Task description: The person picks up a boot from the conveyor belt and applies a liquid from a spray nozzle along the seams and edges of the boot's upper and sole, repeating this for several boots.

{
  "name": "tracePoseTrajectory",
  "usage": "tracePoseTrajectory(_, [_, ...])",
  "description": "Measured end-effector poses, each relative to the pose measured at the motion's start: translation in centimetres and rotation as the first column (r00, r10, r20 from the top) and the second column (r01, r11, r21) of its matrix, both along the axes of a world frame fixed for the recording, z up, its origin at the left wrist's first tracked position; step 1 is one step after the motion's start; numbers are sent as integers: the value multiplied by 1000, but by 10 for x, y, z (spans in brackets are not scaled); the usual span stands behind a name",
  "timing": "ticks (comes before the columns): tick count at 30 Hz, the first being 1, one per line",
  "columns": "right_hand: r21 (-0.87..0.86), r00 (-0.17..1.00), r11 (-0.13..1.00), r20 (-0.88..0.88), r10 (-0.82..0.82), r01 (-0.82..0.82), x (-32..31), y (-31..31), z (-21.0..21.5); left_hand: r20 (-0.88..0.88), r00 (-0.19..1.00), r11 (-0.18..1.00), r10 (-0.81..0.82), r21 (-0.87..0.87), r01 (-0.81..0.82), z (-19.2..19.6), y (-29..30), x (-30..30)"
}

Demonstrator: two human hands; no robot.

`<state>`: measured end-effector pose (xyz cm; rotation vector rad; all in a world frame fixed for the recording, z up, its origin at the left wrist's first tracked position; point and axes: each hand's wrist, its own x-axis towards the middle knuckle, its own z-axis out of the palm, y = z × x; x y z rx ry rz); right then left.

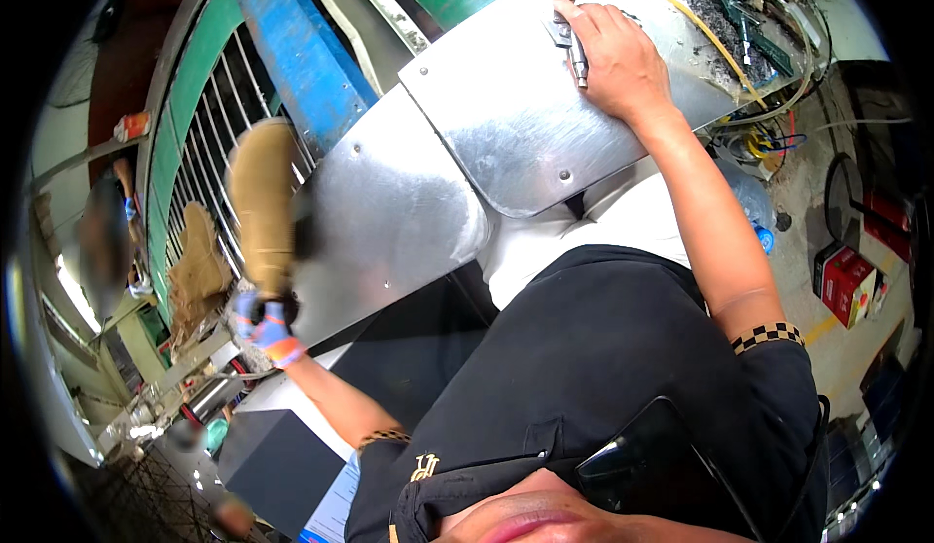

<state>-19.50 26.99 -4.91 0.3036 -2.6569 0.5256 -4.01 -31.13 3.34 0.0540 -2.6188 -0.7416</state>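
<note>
Polished sheet-metal panels (506, 144) fill the centre. Gloved left hand (265, 327) at 9 o'clock grips a tan buffing wheel (263, 202). Bare right hand (618, 56) at 1 o'clock clasps a metal air tool (574, 42).

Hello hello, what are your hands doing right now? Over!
Right hand bare, gripping slim metal air tool on curved shiny sheet-metal panel. Left hand, gloved, clutches tan cloth buffing mop. Yellow hose trails alongside.
</note>
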Motion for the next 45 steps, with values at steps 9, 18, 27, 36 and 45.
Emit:
tracePoseTrajectory(9, [-166,995,982,32,97,-90,8,6,-8,457,851,945,-258,-64,321,61,179,35])
tracePoseTrajectory(18, [-637,991,765,-131,17,-98,73,65,15,331,942,674,-57,-684,281,31,228,-109])
tracePoseTrajectory(27, [-864,986,500,126,105,57,116,67,6,-304,948,981,-90,137,137,118,245,-26])
tracePoseTrajectory(36, [-928,785,93,-247,567,-360,101,-6,105,-378,816,818,-437,209,535,98,271,-98])
tracePoseTrajectory(45, [-758,723,231,-414,553,-610,54,-45,157,-277,799,719,-534,349,601,115,282,-129])
